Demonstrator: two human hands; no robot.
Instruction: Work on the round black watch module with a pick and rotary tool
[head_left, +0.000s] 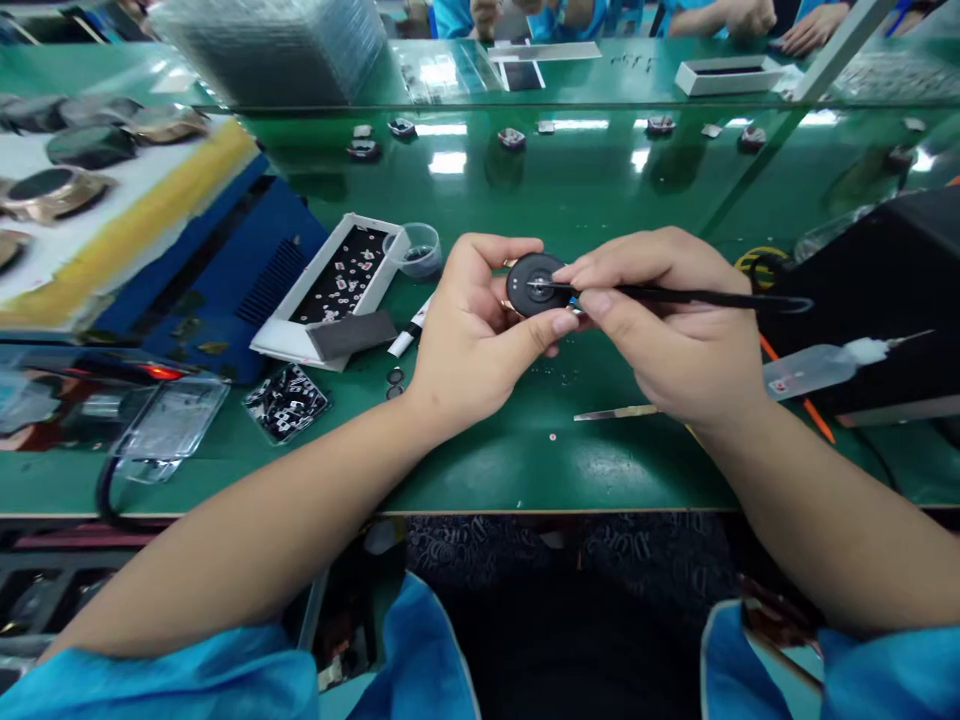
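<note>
My left hand (474, 352) is closed around a round black watch case (523, 297), its flat back turned up and gold-coloured lugs showing at the side. The thumb presses along the lower edge. Pinched in my right hand (679, 335) are slim black tweezers (705, 296), with their tip over the middle of the watch back. Whether the tip touches the surface I cannot tell. A small blue-green bit shows between the two hands, partly hidden by the fingers. Below my right hand a thin blade-like tool (611, 413) lies on the green bench (480, 470).
Left stand a white box (315, 340) of small parts, a clear cup (420, 252), a marker (403, 340) and a tray of black pieces (286, 402). Watches rest on a blue machine (255, 270). Right lies a needle-tipped bottle (814, 370) beside a black box (885, 290). Co-workers' hands show beyond.
</note>
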